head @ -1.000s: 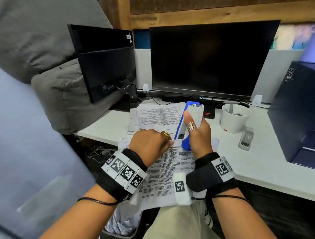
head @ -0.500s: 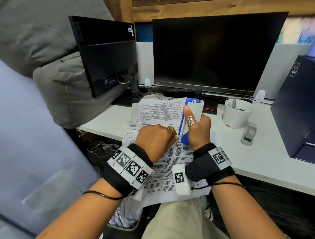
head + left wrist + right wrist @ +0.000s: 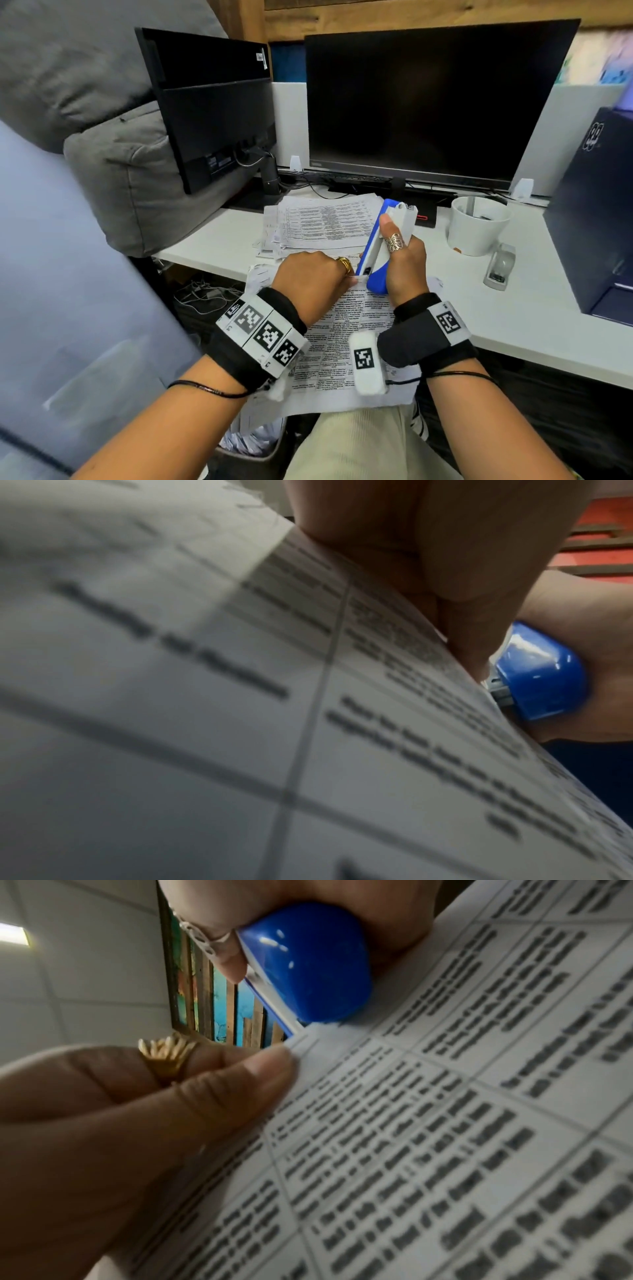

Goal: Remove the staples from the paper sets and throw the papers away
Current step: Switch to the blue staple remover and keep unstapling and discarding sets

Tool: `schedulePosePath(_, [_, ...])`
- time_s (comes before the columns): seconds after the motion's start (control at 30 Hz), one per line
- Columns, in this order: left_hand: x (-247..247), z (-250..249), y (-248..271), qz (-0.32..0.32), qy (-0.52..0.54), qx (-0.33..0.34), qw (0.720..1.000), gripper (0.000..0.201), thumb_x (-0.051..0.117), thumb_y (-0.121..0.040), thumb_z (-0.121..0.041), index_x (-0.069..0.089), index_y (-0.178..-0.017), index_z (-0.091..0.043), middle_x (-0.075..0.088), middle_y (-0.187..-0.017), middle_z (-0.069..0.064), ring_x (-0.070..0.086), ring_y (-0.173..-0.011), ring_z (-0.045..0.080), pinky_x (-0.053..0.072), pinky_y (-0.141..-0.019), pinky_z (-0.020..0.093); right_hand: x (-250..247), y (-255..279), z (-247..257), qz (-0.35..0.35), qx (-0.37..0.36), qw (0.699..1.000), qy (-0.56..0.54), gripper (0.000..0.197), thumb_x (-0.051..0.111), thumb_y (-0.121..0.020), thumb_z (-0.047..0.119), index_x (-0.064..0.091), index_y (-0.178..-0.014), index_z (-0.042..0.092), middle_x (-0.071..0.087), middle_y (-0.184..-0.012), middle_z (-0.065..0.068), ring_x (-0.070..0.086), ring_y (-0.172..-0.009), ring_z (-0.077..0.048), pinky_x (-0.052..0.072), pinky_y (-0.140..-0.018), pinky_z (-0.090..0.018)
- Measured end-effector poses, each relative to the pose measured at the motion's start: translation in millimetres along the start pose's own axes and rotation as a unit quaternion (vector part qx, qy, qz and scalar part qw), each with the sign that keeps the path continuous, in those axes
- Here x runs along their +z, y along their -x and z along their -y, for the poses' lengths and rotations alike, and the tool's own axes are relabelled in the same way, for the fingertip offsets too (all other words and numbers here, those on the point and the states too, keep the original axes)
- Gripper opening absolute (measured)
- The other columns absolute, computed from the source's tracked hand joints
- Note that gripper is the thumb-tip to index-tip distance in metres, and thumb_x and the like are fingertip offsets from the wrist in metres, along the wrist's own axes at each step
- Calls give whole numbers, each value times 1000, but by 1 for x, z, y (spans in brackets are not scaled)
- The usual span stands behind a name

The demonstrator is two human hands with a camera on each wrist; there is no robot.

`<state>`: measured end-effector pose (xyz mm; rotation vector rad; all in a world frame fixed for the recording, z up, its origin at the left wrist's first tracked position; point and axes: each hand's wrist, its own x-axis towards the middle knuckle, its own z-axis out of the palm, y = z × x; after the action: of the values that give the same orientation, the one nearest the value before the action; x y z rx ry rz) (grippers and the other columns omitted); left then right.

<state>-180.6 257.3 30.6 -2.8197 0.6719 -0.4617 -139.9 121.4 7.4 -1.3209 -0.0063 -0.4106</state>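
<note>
Left hand (image 3: 310,282) pinches top corner of printed white paper set (image 3: 346,346) over lap, steadying it; right hand (image 3: 406,265) fingers wrapped around upright blue-and-white plastic stapler (image 3: 378,255), lower end at stapled corner, likely prying.

A large black monitor (image 3: 435,102) fills the upper centre — a second black screen (image 3: 212,102) stands at upper left, turned away. A white round cup (image 3: 478,228) sits right of centre, a grey cushion (image 3: 126,178) at the left.

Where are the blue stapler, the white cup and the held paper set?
blue stapler (image 3: 376,284): head view, its rounded blue end.
white cup (image 3: 478,236): head view, its outer wall.
held paper set (image 3: 346,335): head view, its printed top sheet.
</note>
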Motion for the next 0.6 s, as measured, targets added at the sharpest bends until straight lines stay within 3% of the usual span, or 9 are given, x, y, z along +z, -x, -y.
schedulePosePath(0.1, [-2,-2,0,0,3,0,1000,38,33,-97,-47,60,-109,-22,67,-100,4,61,-93,26,35,-65,28,2,0,-3,-8,-15,1000,6,37,56,-92,29,58,-117,2,68,-99,-7,66,-77,-9,49,-57,-13])
schedulePosePath(0.2, [-1,-3,0,6,3,-6,1000,38,34,-97,-46,61,-108,-21,66,-100,5,61,-93,27,34,-65,28,4,3,-6,-14,-16,1000,5,45,61,-86,37,60,-113,1,69,-94,-7,68,-78,-15,53,-60,-20])
schedulePosePath(0.33, [2,-6,1,16,-1,4,1000,38,35,-97,-46,60,-104,-18,66,-100,7,61,-94,28,32,-65,28,4,4,-10,-14,-8,1000,14,34,57,-92,27,61,-110,-1,68,-88,-4,67,-74,-13,52,-61,-21])
schedulePosePath(0.43, [5,-3,-1,19,16,0,1000,39,38,-96,-49,59,-103,-17,66,-100,7,61,-94,28,32,-65,27,5,-1,-7,21,28,999,34,34,57,-92,30,61,-114,4,68,-95,-6,65,-78,-13,51,-63,-19])
schedulePosePath(0.53, [11,3,-2,13,41,-7,999,38,40,-94,-50,61,-109,-22,66,-102,5,61,-96,26,34,-66,27,1,-18,4,60,97,993,22,39,58,-89,39,63,-111,8,70,-94,-4,66,-79,-17,54,-71,-26])
schedulePosePath(0.6, [16,5,-1,10,59,-5,998,38,40,-94,-51,61,-112,-25,67,-103,3,61,-98,25,37,-68,27,-8,-37,11,37,122,992,-8,54,67,-78,46,59,-117,8,69,-102,-7,67,-89,-23,55,-78,-31])
